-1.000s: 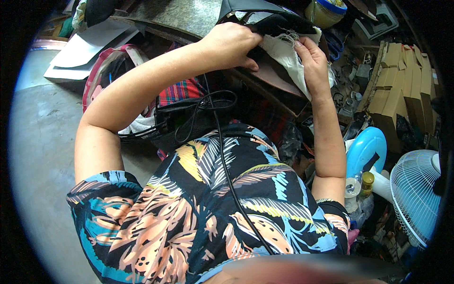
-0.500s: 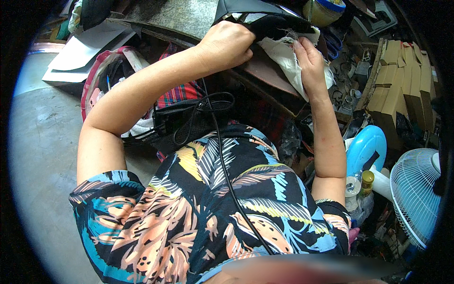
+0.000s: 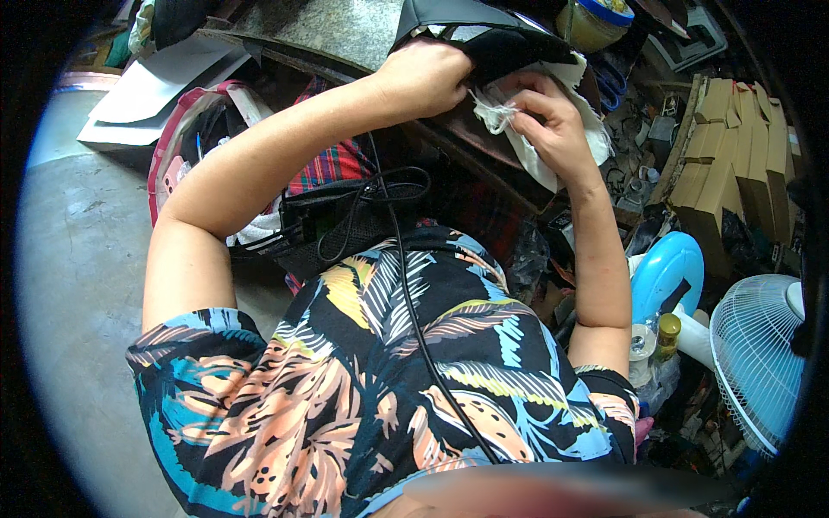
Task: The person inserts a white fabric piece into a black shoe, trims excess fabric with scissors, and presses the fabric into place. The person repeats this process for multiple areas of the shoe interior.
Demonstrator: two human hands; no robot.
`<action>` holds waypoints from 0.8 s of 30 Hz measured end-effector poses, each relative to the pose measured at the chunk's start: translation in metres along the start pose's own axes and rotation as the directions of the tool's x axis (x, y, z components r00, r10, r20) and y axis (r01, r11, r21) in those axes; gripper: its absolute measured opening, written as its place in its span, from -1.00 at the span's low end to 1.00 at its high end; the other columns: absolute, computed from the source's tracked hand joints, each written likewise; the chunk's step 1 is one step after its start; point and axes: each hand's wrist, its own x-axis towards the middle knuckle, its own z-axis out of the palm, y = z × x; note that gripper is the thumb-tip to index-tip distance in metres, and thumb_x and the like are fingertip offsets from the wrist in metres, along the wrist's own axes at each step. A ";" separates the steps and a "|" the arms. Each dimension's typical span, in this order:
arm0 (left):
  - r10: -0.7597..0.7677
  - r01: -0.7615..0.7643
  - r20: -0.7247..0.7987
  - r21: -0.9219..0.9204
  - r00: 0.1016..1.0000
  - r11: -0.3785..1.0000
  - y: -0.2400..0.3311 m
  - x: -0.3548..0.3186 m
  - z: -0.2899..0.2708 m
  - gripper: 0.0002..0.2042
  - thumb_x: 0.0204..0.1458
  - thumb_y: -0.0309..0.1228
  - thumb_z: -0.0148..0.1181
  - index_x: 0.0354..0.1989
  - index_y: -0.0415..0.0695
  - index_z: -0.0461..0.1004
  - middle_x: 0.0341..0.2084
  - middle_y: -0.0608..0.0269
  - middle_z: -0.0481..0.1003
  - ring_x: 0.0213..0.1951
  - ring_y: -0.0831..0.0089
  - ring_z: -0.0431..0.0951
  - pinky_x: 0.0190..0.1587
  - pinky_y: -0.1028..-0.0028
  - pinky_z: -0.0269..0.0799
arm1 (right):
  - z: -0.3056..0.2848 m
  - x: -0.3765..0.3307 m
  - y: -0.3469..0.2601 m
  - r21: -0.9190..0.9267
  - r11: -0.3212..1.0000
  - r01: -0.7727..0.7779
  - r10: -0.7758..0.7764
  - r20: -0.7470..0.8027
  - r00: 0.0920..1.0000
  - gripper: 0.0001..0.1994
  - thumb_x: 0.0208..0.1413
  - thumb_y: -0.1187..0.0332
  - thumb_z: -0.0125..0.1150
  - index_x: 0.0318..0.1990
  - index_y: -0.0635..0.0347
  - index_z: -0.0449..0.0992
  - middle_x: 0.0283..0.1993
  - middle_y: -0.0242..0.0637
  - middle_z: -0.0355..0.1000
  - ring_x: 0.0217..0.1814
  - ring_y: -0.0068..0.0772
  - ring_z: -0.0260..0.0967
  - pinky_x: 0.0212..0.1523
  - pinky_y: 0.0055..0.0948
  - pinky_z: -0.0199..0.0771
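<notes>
My left hand (image 3: pixel 425 79) grips the near edge of a black shoe-like leather piece (image 3: pixel 492 33) lying on the stone-topped bench (image 3: pixel 319 19). My right hand (image 3: pixel 553 121) pinches a crumpled white cloth (image 3: pixel 518 129) just under that black piece, its fingers closed on the fabric. The cloth hangs over the bench's front edge below my right hand. Part of the black piece is hidden behind my left hand.
A jar with a blue lid (image 3: pixel 596 19) stands behind the black piece. Cardboard boxes (image 3: pixel 725 147) are stacked at right, above a white fan (image 3: pixel 760 354) and a blue round object (image 3: pixel 665 276). A bag (image 3: pixel 207 129) and white sheets (image 3: pixel 155 86) lie at left on the concrete floor.
My right hand has slid down and left along the white cloth and bunched it in its fingers. My left hand keeps its hold on the black piece.
</notes>
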 end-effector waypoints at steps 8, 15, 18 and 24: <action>0.037 -0.036 0.009 -0.077 0.999 0.996 -0.007 0.000 0.002 -0.78 -0.04 -0.33 0.24 -0.28 -0.20 0.60 -0.37 -0.11 0.59 -0.25 -0.01 0.63 -0.14 0.11 0.56 | -0.005 -0.006 0.007 0.092 0.996 0.009 -0.015 0.068 0.998 -0.84 0.14 0.51 0.15 -0.14 0.30 0.56 -0.28 -0.33 0.54 -0.23 -0.56 0.43 -0.15 -0.53 0.44; 0.030 -0.016 0.144 -0.100 0.989 0.995 -0.010 -0.001 -0.004 -0.72 -0.08 -0.32 0.27 -0.20 -0.18 0.58 -0.35 -0.10 0.59 -0.22 -0.01 0.63 -0.15 0.12 0.55 | -0.002 -0.001 0.000 0.375 0.918 -0.126 0.155 -0.048 0.987 -0.81 0.30 0.43 0.06 0.00 0.26 0.48 -0.14 -0.42 0.48 -0.11 -0.64 0.36 -0.06 -0.58 0.39; 0.023 -0.019 0.033 -0.128 0.999 0.992 -0.008 -0.003 0.000 -0.59 -0.11 -0.30 0.30 -0.03 -0.15 0.49 -0.28 -0.11 0.59 -0.18 -0.05 0.61 -0.13 0.11 0.54 | -0.022 -0.011 -0.024 0.186 0.970 -0.154 0.121 0.177 0.977 -0.80 0.29 0.41 0.08 -0.02 0.29 0.50 -0.12 -0.33 0.51 -0.06 -0.56 0.41 -0.01 -0.50 0.42; 0.027 -0.018 0.089 -0.094 0.996 0.995 -0.004 0.002 0.003 -0.60 0.08 -0.27 0.22 0.08 -0.13 0.39 -0.13 -0.13 0.56 -0.08 -0.08 0.57 -0.02 0.10 0.50 | -0.103 -0.012 -0.035 0.009 0.996 -0.091 0.090 -0.216 0.972 -0.76 0.27 0.32 0.15 -0.07 0.31 0.55 -0.17 -0.22 0.58 -0.11 -0.43 0.51 0.00 -0.43 0.47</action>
